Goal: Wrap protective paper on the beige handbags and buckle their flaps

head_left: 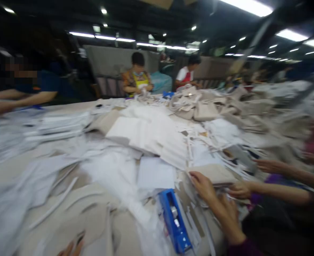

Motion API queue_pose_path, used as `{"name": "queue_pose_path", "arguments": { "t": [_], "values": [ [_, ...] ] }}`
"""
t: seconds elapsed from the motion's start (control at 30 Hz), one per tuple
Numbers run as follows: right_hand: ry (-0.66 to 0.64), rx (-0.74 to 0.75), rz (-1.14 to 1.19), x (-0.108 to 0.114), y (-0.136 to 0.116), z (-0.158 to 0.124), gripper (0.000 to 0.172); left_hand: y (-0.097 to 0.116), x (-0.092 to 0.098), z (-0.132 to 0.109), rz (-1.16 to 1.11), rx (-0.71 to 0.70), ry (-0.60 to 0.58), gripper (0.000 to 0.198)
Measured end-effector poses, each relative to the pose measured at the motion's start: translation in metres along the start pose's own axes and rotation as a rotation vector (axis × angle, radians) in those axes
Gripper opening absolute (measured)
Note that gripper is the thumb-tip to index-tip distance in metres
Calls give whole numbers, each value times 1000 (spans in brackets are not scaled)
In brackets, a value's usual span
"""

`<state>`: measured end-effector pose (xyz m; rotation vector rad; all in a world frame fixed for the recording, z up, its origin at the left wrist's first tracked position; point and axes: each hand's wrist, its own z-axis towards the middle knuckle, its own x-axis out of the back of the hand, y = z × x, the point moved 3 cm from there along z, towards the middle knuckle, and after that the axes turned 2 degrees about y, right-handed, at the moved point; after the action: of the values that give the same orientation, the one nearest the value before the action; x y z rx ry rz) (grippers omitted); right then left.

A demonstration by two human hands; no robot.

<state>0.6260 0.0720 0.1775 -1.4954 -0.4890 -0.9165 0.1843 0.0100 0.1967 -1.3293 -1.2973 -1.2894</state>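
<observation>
Head view: blurred.
Right hand (203,185): fingers clamped on beige piece (215,173), lying at 1 o'clock, long axis 9–3.
Left hand (70,249): at frame edge, grip unclear, well apart.
Tape dispenser (175,220): on bench (10,167), at 7 o'clock of right hand.

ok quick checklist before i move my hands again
1. Right hand on the beige piece: ok, fingers rest on its near edge.
2. Grip closed on it: cannot tell, too blurred.
3. Left hand free: cannot tell, only fingertips show at the lower edge.
4. Co-worker's hand away from the piece: not ok, it lies right beside it.
5. Blue tool apart from the right hand: ok.
</observation>
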Motion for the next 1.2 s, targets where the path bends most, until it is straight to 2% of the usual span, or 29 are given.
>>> {"name": "queue_pose_path", "arguments": {
  "t": [0.1, 0.17, 0.23, 0.3, 0.37, 0.43, 0.5, 0.57, 0.67, 0.73, 0.8, 0.87, 0.93, 1.0, 1.1, 1.2],
  "values": [
    [-92, 115, 96, -29, -40, -33, 36, -42, -21, -61, 32, 254, -139, 43],
    [-199, 198, 153, -63, -85, -65, 35, -62, -43, -81, 9, 316, -218, 50],
    [-327, 347, 239, -104, -140, -106, 35, -75, -62, -89, -50, 238, -252, 55],
    [-453, 529, 296, -149, -192, -149, 37, -83, -71, -95, -97, 169, -235, 56],
    [-534, 667, 220, -192, -230, -181, 41, -90, -69, -102, -168, 74, -198, 53],
    [-579, 728, 51, -229, -250, -201, 44, -103, -59, -111, -266, 30, -110, 43],
    [-608, 724, -113, -253, -257, -211, 44, -129, -50, -118, -373, 125, 31, 37],
    [-624, 703, -217, -265, -257, -218, 43, -160, -49, -120, -489, 329, 150, 34],
    [-619, 694, -288, -271, -258, -227, 39, -194, -66, -112, -740, 571, 154, 36],
    [-612, 691, -308, -272, -260, -231, 37, -202, -79, -103, -893, 621, 102, 40],
    [-605, 682, -326, -274, -261, -233, 36, -202, -86, -96, -932, 597, 38, 40],
    [-592, 662, -341, -276, -261, -235, 37, -198, -86, -95, -850, 556, -61, 45],
    [-583, 642, -340, -278, -260, -236, 38, -196, -81, -97, -678, 537, -185, 51],
    [-573, 629, -328, -280, -259, -238, 40, -195, -70, -93, -447, 512, -243, 52],
    [-553, 609, -310, -285, -258, -241, 42, -189, -52, -66, -205, 355, -165, 47],
    [-537, 584, -296, -286, -257, -243, 44, -177, -48, -19, -238, 166, -98, 47]
  ]
}}
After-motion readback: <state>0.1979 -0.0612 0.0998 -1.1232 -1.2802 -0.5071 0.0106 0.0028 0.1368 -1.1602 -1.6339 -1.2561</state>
